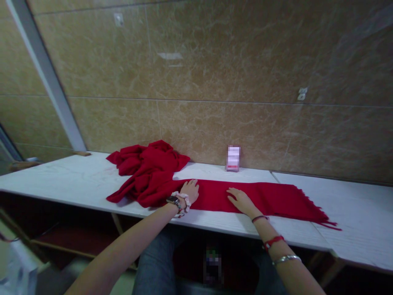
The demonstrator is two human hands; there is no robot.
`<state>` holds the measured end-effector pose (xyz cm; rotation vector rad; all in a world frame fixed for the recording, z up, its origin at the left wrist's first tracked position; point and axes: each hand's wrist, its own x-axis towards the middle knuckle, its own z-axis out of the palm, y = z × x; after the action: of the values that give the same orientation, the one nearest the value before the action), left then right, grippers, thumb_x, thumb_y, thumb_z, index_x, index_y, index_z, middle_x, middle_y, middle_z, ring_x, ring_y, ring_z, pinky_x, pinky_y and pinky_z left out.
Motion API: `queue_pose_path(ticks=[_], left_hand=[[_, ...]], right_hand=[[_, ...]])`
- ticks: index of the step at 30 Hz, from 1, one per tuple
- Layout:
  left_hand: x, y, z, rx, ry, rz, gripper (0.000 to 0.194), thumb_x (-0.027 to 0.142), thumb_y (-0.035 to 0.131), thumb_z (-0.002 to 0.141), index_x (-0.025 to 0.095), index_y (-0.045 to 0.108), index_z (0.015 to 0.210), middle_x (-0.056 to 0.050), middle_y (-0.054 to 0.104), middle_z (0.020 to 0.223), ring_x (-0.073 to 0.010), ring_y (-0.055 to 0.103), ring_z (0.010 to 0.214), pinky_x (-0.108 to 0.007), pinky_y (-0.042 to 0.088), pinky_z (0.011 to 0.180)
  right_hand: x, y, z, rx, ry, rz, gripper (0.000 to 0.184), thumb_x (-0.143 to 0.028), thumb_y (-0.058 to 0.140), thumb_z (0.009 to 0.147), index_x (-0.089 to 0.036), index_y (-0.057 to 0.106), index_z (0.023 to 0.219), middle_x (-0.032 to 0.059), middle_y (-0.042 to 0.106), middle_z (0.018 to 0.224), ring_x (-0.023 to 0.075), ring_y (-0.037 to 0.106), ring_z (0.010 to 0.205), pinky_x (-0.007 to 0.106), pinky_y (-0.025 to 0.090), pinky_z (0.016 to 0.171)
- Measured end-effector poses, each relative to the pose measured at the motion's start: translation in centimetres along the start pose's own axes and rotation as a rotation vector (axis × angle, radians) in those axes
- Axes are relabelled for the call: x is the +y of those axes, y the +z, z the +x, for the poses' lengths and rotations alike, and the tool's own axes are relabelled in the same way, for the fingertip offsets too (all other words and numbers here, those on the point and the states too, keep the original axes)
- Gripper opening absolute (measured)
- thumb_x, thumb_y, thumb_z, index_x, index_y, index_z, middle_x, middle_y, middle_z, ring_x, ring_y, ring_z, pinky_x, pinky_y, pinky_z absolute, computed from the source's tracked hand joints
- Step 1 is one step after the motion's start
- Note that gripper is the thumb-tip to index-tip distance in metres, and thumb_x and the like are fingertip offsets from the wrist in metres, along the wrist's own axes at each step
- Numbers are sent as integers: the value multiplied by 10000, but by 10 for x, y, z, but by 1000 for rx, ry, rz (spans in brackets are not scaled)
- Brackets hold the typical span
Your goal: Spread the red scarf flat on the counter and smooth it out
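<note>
A long red scarf [276,199] lies along the white table, its right part smoothed into a flat strip that ends in a fringe. Its left part is heaped in a loose, crumpled pile [153,164]. My left hand [190,191] rests on the scarf where the flat strip meets the pile, fingers stretched out. Lying on the middle of the strip, my right hand [241,200] has its fingers extended and the thumb apart. Neither hand grips the cloth.
The white tabletop [353,205] runs along a tan marbled wall [215,82]. A phone-like upright object [233,158], blurred out, leans on the wall behind the scarf. Open shelves [73,237] are under the table. A small wooden piece [82,153] lies at the back left.
</note>
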<state>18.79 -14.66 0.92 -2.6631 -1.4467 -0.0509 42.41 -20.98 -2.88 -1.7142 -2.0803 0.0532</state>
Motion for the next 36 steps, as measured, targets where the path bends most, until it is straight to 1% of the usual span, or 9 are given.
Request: queue_pose_path(ticks=[4, 8, 14, 17, 19, 22, 25, 31, 36], left_hand=[[13, 12, 0, -13, 23, -68, 424, 235, 290, 869, 165, 406, 1271, -111, 333, 1379, -248, 309, 1257, -431, 301, 992], [10, 20, 3, -136, -18, -157, 499, 408, 222, 883, 258, 266, 1358, -37, 189, 1449, -299, 157, 1313, -545, 216, 997], [-11, 18, 2, -193, -251, -131, 640, 510, 198, 855, 155, 205, 1387, -118, 124, 1452, -332, 122, 1313, -534, 198, 1005], [-7, 13, 0, -204, -342, -104, 656, 490, 237, 852, 98, 223, 1377, -171, 146, 1438, -346, 144, 1304, -501, 218, 1007], [4, 10, 0, -159, -313, -95, 610, 456, 253, 858, 125, 254, 1369, -159, 155, 1440, -338, 139, 1307, -489, 211, 1013], [23, 9, 2, -74, -157, -127, 544, 468, 228, 867, 239, 279, 1358, -88, 145, 1455, -312, 114, 1319, -510, 179, 1018], [34, 12, 5, -84, -112, -166, 558, 520, 208, 858, 281, 269, 1358, -61, 155, 1455, -316, 124, 1317, -526, 171, 1014], [24, 16, 8, -91, -127, -169, 617, 563, 191, 842, 245, 262, 1366, -75, 166, 1452, -303, 133, 1318, -484, 178, 1027], [15, 15, 14, -84, -185, -192, 631, 571, 180, 833, 244, 259, 1367, -67, 139, 1458, -321, 107, 1319, -524, 173, 1015]], right_hand=[[1, 1, 0, 5, -2, -8, 374, -266, 403, 840, -127, 564, 1148, 122, 517, 1245, 211, 454, 1167, 373, 324, 1002], [2, 2, 1, 12, -1, -9, 373, -258, 406, 841, -120, 560, 1151, 120, 522, 1241, 206, 459, 1162, 359, 325, 1002], [3, 3, 1, 14, 5, 24, 368, -261, 419, 837, -122, 563, 1146, 127, 520, 1241, 208, 454, 1167, 376, 315, 1006], [2, 3, 0, 9, 3, 28, 371, -262, 413, 840, -117, 564, 1145, 129, 520, 1240, 207, 452, 1169, 371, 312, 1008], [1, 2, 0, 9, 5, 19, 371, -262, 410, 840, -119, 565, 1146, 123, 519, 1243, 205, 450, 1170, 364, 312, 1008], [0, 2, 0, 13, 11, 9, 368, -263, 410, 840, -132, 564, 1148, 113, 522, 1242, 199, 452, 1168, 357, 313, 1006], [0, 2, 0, 8, 15, 6, 373, -264, 405, 842, -134, 555, 1158, 113, 518, 1247, 194, 450, 1170, 352, 310, 1007], [-2, 0, 0, 8, 13, -4, 379, -270, 390, 847, -130, 555, 1159, 116, 516, 1249, 194, 445, 1173, 352, 307, 1006], [-5, -2, -2, 7, 16, -9, 379, -256, 388, 843, -120, 558, 1153, 120, 524, 1239, 196, 450, 1167, 351, 314, 999]])
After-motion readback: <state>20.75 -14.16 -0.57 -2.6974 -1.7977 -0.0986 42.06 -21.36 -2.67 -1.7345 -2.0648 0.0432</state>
